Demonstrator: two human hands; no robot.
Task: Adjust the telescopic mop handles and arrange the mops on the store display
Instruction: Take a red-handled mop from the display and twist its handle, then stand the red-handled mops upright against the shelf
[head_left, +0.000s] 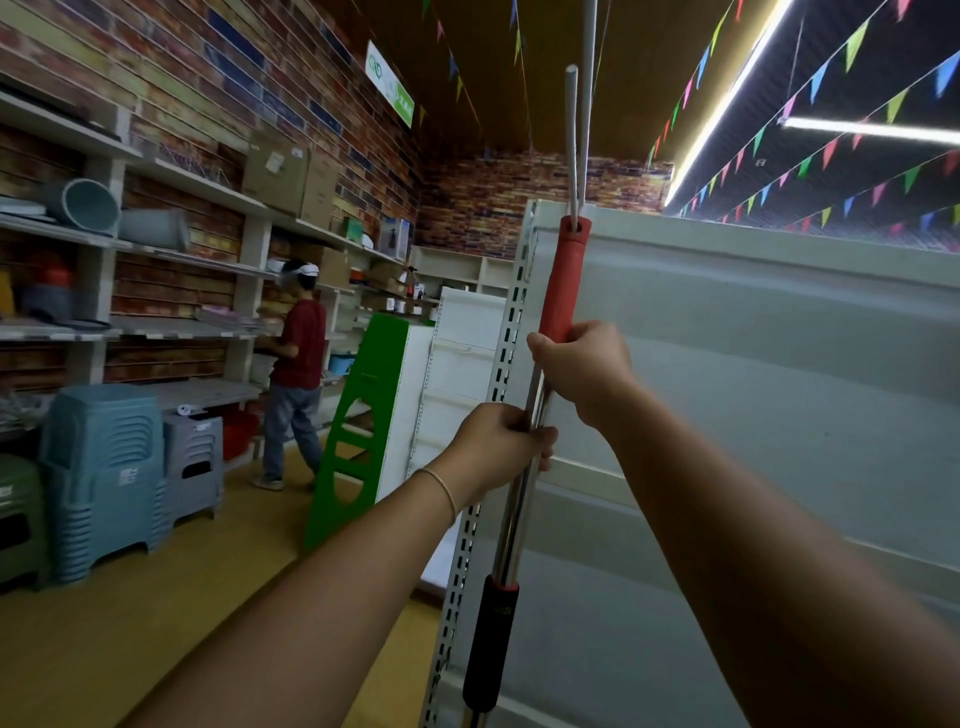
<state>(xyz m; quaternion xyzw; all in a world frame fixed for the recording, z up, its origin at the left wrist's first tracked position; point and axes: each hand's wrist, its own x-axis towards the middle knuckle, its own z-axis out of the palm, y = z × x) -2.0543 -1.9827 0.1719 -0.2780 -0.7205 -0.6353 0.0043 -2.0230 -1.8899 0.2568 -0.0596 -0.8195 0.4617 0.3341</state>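
A telescopic mop handle (514, 519) stands nearly upright in front of me: a shiny steel tube with a red grip (563, 280) at the top and a black locking collar (491, 644) lower down. My right hand (582, 371) is closed around the bottom of the red grip. My left hand (498, 447) grips the steel tube just below it. A white hook (579, 130) with two prongs passes through the hole at the top of the red grip. The mop head is out of view below.
A white display gondola (753, 389) with a slotted upright (506, 332) stands right behind the handle. A green-sided shelf end (358, 415) is to the left. Stacked plastic stools (104, 478) line the left wall shelving, where another person (296, 374) stands.
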